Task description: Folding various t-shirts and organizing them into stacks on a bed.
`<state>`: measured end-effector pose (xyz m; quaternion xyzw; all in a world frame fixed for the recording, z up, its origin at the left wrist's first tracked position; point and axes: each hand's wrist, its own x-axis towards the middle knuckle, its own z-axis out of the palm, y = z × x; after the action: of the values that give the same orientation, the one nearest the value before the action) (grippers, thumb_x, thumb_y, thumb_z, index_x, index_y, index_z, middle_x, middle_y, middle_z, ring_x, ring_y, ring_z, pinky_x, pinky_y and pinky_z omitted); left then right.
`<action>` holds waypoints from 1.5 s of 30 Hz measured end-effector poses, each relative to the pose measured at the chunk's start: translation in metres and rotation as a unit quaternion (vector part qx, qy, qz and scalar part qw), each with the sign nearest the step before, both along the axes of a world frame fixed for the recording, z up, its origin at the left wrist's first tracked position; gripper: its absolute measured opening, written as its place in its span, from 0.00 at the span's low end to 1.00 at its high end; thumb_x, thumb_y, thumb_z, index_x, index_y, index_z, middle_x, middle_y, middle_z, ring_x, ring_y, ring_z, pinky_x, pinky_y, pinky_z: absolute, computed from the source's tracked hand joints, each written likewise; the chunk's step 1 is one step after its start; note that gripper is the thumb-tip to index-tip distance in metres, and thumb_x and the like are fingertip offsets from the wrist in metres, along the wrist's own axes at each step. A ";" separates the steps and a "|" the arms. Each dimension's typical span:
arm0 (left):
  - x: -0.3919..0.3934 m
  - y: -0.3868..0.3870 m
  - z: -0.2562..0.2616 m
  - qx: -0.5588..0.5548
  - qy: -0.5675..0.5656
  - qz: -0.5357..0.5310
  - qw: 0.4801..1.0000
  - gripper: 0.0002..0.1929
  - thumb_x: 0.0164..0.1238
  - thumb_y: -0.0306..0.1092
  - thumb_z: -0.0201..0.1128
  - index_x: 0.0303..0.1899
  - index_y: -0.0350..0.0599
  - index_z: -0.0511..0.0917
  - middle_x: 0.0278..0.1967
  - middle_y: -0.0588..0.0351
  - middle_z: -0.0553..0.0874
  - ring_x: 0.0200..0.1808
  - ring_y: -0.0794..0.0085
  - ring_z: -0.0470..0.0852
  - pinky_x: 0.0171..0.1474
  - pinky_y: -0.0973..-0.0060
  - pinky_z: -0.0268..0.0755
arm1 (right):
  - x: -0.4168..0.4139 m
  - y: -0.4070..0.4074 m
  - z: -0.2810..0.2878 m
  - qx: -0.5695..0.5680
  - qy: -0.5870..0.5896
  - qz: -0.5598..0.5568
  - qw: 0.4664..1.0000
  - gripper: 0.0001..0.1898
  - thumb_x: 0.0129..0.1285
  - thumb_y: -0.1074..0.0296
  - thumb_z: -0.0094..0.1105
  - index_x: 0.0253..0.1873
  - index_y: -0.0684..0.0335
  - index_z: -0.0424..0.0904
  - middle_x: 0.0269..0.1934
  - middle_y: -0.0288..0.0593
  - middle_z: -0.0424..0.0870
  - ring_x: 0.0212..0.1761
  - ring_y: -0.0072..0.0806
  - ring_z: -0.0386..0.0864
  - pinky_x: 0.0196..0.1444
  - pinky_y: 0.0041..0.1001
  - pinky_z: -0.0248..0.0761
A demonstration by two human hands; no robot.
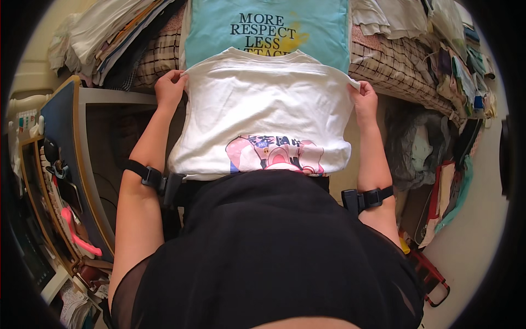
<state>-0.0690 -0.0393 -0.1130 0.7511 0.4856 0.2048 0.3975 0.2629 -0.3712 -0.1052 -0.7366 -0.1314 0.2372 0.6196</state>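
Note:
A white T-shirt (267, 103) is stretched wide between my two hands, its neckline at the far side. My left hand (169, 88) pinches its far left corner between thumb and fingers. The far right corner is pinched by my right hand (365, 98). Low on the shirt is a pink cartoon print (275, 154) with dark lettering, partly folded under at the near edge, close to my body. Just beyond lies a light-blue T-shirt (213, 37) with black lettering and a yellow patch, its lower part covered by the white one.
A checked cloth surface (386, 70) lies under the shirts. Piled clothes stand at the far left (111, 37) and far right (456, 61). At the left is a blue-topped desk (65, 123) holding a pink object (78, 234). A grey plastic bag (419, 144) sits at the right.

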 end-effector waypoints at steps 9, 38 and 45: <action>-0.005 0.001 0.025 0.067 -0.102 0.026 0.992 0.08 0.58 0.33 0.60 0.36 0.39 0.80 0.22 0.61 0.82 0.21 0.84 0.79 0.26 0.85 0.68 | 0.012 0.008 0.023 0.152 0.020 -0.027 0.988 0.07 0.53 0.76 0.61 0.35 0.61 0.72 0.32 0.33 0.79 0.32 0.14 0.74 0.37 0.14 0.65; -0.117 -0.102 0.084 -0.381 0.019 -0.120 0.917 0.24 0.56 0.34 0.60 0.55 0.38 0.67 0.33 0.57 0.81 0.25 0.80 0.77 0.24 0.83 0.67 | -0.079 -0.139 0.003 -0.278 0.406 0.279 0.825 0.19 0.56 0.49 0.58 0.45 0.58 0.74 0.36 0.35 0.78 0.36 0.24 0.76 0.36 0.23 0.69; -0.118 -0.107 0.111 -0.331 -0.003 -0.131 0.935 0.23 0.58 0.30 0.58 0.56 0.41 0.67 0.29 0.61 0.80 0.19 0.82 0.75 0.22 0.86 0.65 | -0.095 -0.142 0.029 -0.258 0.422 0.206 0.844 0.15 0.58 0.54 0.56 0.42 0.60 0.73 0.32 0.38 0.79 0.26 0.23 0.78 0.24 0.18 0.69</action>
<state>-0.1873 -0.1465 -0.0018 0.6338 0.4217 -0.0192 0.6482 0.1682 -0.5134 -0.0764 -0.6547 0.0603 0.6725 0.3398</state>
